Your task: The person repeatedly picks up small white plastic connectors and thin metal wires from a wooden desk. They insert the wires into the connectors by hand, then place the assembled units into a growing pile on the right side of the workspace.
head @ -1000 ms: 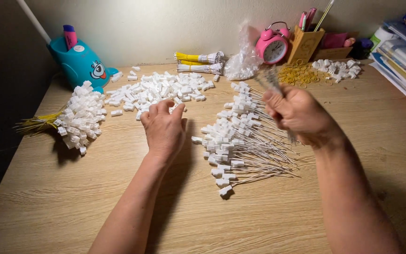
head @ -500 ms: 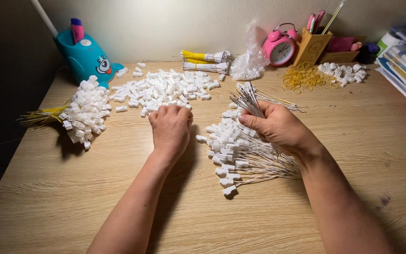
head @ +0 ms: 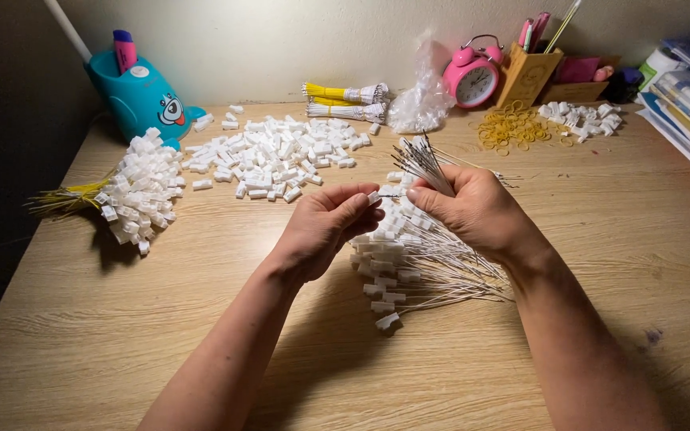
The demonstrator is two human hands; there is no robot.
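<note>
**Inspector:** Report on both hands and what they are gripping.

**Operator:** I am seeing the left hand (head: 325, 227) closing its thumb and fingertips on a small white connector (head: 374, 196), a tight pinch grip with nothing else in it. The right hand (head: 473, 211) is holding a bundle of thin white wires (head: 429, 164) in a closed fist, the bare ends fanning upward past the fingers. Thumb and forefinger are feeding a single wire toward the connector; the two hands are almost touching there, above the middle of the table (head: 161, 335).

**Inspector:** What is lying beneath them?

**Operator:** A pile of finished wires (head: 417, 267), each carrying a white connector, is lying directly under the hands, connectors to the left, wires trailing right.

**Inspector:** And the surroundings?

**Operator:** I am noting a spread of loose white connectors (head: 277, 152) farther back, well apart from the hands. A bunch of connectors on yellow wires (head: 133, 191) is sitting at the left, near a teal desk lamp base (head: 141, 96). Along the wall, yellow-and-white wire bundles (head: 345, 100), a clear plastic bag (head: 421, 100), a pink alarm clock (head: 473, 76), a wooden pen holder (head: 525, 76) and yellow rubber bands (head: 513, 128) are sitting.
</note>
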